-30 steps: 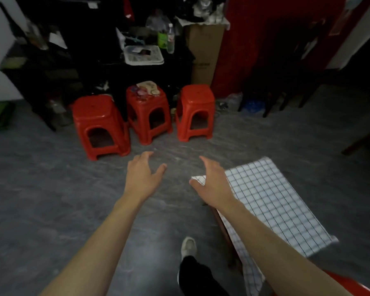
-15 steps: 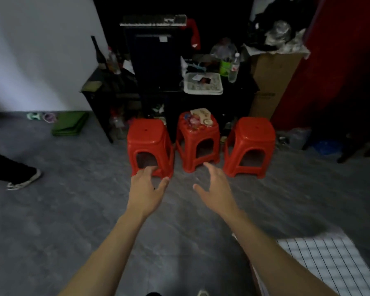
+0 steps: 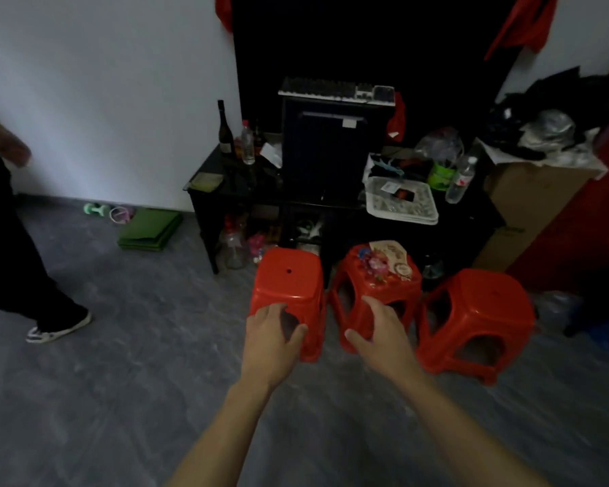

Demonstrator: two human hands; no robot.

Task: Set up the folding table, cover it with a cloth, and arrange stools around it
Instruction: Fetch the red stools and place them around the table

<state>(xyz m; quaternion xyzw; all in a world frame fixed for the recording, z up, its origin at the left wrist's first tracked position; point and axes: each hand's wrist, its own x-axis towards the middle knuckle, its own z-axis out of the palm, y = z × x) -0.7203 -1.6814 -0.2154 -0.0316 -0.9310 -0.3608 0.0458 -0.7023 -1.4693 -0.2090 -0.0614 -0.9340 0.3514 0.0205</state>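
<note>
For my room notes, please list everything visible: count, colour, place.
left stool: 1, red, floor
middle stool: 1, red, floor, items on seat
right stool: 1, red, floor
black table: 1, black, against wall
cardboard box: 1, brown, right of table
dark bottle: 1, dark, table's left end
tray: 1, white, on table
green mat: 1, green, floor by wall
other person: 1, dark trousers, left edge
left hand: 1, open, by left stool
right hand: 1, open, by middle stool

Head-worn camera faces forward and down, close over left hand (image 3: 273, 333) and right hand (image 3: 384, 333), stools (image 3: 290, 281) just beyond fingers (image 3: 270, 310)
</note>
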